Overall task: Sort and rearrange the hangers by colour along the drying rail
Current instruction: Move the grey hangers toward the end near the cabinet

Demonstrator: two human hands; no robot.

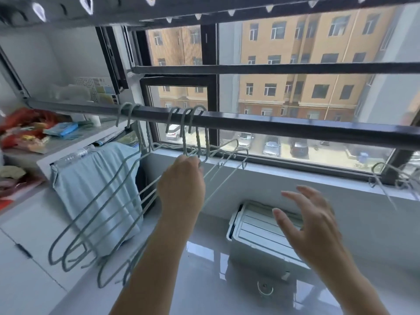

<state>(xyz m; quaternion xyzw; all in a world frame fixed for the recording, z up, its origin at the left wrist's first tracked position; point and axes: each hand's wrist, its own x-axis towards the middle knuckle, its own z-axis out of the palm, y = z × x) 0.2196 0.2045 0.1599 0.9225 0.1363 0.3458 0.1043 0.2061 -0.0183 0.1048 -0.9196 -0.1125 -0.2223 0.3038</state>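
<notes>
Several pale green wire hangers (97, 208) hang by their hooks from the dark drying rail (272, 126), bunched left of centre and swung out to the left. My left hand (181, 180) is closed around the necks of the rightmost ones just below the rail. My right hand (311, 226) hovers lower right with its fingers spread and holds nothing. More pale hangers (395, 178) hang on the rail at the far right edge, partly cut off.
A light blue cloth (97, 192) drapes over a rack on the left, behind the hangers. A white lidded box (261, 233) sits on the glossy floor below the window sill. A cluttered shelf (34, 135) is at the left. Another rail (272, 68) runs higher up.
</notes>
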